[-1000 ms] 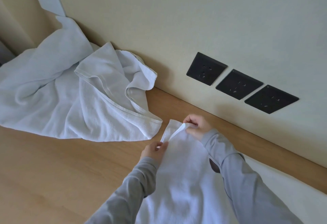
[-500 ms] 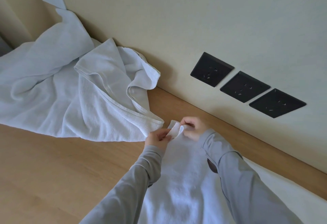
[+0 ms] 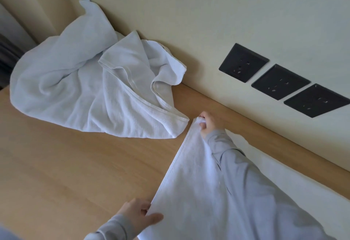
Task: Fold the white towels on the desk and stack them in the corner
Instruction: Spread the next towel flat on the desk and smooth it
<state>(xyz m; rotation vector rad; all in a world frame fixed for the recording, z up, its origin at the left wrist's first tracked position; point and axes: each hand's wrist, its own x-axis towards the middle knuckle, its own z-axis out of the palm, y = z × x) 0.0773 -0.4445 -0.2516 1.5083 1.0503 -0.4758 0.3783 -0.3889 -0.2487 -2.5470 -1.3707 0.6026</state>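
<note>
Since before, left hand (image 3: 139, 214) slid to 7 o'clock, both hands pinching towel (image 3: 193, 186), right hand (image 3: 207, 125) partly hidden; bare desk (image 3: 75, 164) at 9 o'clock.

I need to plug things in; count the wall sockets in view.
3, in a row on the wall above the desk's back edge: left socket, middle socket, right socket. More may lie beyond the right frame edge.
</note>
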